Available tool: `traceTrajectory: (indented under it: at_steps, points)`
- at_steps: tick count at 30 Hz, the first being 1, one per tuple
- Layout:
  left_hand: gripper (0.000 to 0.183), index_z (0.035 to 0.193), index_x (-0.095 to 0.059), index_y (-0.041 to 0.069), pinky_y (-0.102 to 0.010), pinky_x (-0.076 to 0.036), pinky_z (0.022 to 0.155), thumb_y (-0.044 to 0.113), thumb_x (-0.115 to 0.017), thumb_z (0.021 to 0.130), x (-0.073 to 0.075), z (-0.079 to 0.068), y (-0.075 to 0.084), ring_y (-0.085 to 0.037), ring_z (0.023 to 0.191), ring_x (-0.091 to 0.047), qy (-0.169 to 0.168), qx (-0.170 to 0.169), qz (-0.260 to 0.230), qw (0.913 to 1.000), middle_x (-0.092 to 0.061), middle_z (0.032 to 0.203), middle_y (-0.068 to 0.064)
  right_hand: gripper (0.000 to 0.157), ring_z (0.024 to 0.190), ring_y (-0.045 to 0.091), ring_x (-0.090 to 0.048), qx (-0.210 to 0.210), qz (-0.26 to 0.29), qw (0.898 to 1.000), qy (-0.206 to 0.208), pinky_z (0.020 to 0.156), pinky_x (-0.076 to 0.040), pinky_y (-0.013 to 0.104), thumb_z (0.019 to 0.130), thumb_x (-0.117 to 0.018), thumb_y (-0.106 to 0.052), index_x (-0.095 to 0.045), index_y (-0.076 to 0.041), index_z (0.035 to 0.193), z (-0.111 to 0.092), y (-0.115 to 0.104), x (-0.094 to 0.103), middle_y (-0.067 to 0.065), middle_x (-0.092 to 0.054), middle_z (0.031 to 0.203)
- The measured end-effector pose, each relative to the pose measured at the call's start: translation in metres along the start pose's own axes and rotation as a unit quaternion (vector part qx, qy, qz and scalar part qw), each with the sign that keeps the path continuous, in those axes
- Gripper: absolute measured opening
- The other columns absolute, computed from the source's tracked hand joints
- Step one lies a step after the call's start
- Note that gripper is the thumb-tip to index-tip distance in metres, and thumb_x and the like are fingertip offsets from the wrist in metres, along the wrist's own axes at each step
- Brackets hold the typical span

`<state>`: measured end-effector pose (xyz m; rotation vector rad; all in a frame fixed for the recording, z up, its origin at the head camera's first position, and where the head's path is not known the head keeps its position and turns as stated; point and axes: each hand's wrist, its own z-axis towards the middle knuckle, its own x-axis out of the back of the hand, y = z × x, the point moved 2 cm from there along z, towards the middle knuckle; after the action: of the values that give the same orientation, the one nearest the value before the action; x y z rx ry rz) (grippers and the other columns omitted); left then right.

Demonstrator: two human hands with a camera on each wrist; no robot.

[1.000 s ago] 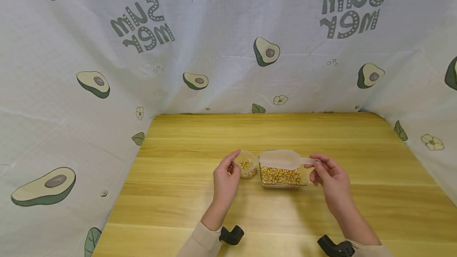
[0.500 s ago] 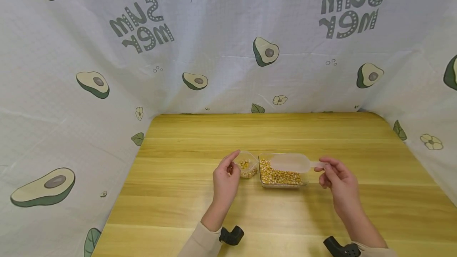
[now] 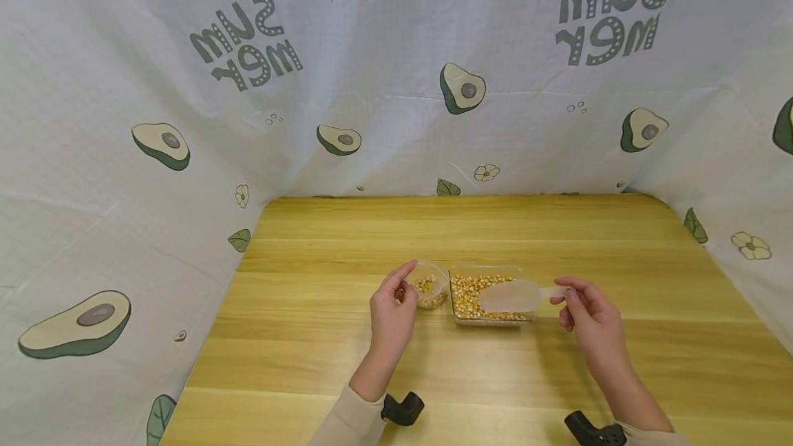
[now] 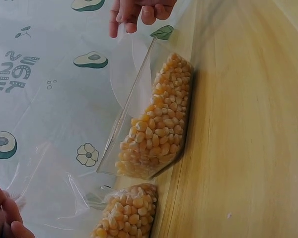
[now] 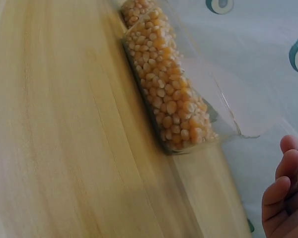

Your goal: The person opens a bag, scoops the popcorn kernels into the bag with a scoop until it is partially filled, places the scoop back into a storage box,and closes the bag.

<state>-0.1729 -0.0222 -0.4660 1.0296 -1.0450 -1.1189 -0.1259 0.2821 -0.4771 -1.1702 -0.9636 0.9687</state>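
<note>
My right hand (image 3: 595, 325) pinches the handle of a translucent white scoop (image 3: 511, 296). The scoop's blade slants down into a clear rectangular box (image 3: 492, 323), its tip at the corn kernels (image 3: 466, 294) inside. In the left wrist view, part of the scoop (image 4: 130, 74) shows through the box wall. To the left of the box stands a clear plastic bag (image 3: 441, 284) with some corn kernels (image 4: 126, 214) in its bottom. My left hand (image 3: 393, 315) pinches the bag's upper edge and keeps its mouth spread; the bag hides part of the grip.
Box and bag stand close together on a wood-grain table (image 3: 322, 246). A white curtain (image 3: 384, 88) with avocado prints hangs behind the table and along its sides. Black wrist mounts (image 3: 403, 409) sit on both forearms.
The scoop has moved right from the box's back left, then toward me, and its tip has dipped to the kernels. My left hand and the bag have stayed put.
</note>
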Motion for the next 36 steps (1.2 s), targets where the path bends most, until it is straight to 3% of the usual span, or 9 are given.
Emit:
traceTrajectory:
  at_steps: [5,10,17,22,28,36]
  points:
    - [0.041,0.123,-0.072,0.015,-0.015,-0.031,0.051,-0.006,-0.053,0.094,0.001,0.001,-0.001,-0.009,0.07,-0.045,0.002,0.002,0.001,1.0,-0.067,0.13,-0.007,0.023,0.058,0.008,-0.05,0.001,-0.026,1.0,0.007,0.052,-0.043,0.022,0.105,-0.048,-0.015,-0.062,-0.008,0.122,0.001,0.0,-0.001,-0.011,-0.066,0.084]
    - [0.042,0.123,-0.072,0.017,-0.016,-0.031,0.05,-0.005,-0.052,0.094,0.002,0.001,-0.001,-0.009,0.07,-0.046,0.001,0.006,0.004,1.0,-0.067,0.13,-0.007,0.024,0.057,0.009,-0.05,0.014,-0.103,0.994,0.019,0.05,-0.041,0.026,0.106,-0.047,-0.017,-0.063,-0.012,0.122,0.0,-0.005,-0.001,-0.015,-0.064,0.084]
    - [0.041,0.123,-0.072,0.016,-0.015,-0.029,0.048,-0.005,-0.052,0.094,0.002,0.001,-0.003,-0.008,0.069,-0.045,0.001,0.009,0.008,0.9999,-0.067,0.13,-0.007,0.024,0.056,0.011,-0.05,0.041,-0.21,0.976,0.027,0.045,-0.037,0.027,0.105,-0.048,-0.017,-0.062,-0.005,0.121,-0.001,-0.012,-0.006,-0.016,-0.064,0.08]
    - [0.041,0.124,-0.072,0.013,-0.014,-0.029,0.047,-0.006,-0.052,0.094,0.002,0.001,-0.005,-0.008,0.069,-0.046,-0.001,0.009,0.008,0.9999,-0.067,0.131,-0.008,0.021,0.054,0.007,-0.045,0.078,-0.257,0.963,0.021,0.043,-0.034,0.026,0.104,-0.05,-0.014,-0.067,-0.008,0.114,-0.001,-0.012,-0.009,-0.01,-0.062,0.077]
    - [0.041,0.124,-0.072,0.013,-0.014,-0.029,0.047,-0.005,-0.052,0.094,0.002,0.002,-0.006,-0.008,0.069,-0.046,0.0,0.001,0.011,0.9999,-0.067,0.13,-0.008,0.019,0.054,0.005,-0.043,0.107,-0.273,0.956,0.019,0.044,-0.034,0.023,0.101,-0.053,-0.007,-0.07,-0.009,0.108,0.0,-0.009,-0.013,-0.007,-0.061,0.073]
    - [0.04,0.125,-0.071,0.012,-0.014,-0.028,0.046,-0.004,-0.051,0.094,0.004,0.001,-0.006,-0.007,0.067,-0.044,-0.002,0.009,0.013,0.9999,-0.067,0.13,-0.008,0.02,0.055,0.008,-0.044,0.07,-0.264,0.962,-0.007,0.048,-0.036,0.025,0.103,-0.052,-0.013,-0.07,-0.009,0.11,-0.002,-0.004,-0.017,-0.005,-0.062,0.074]
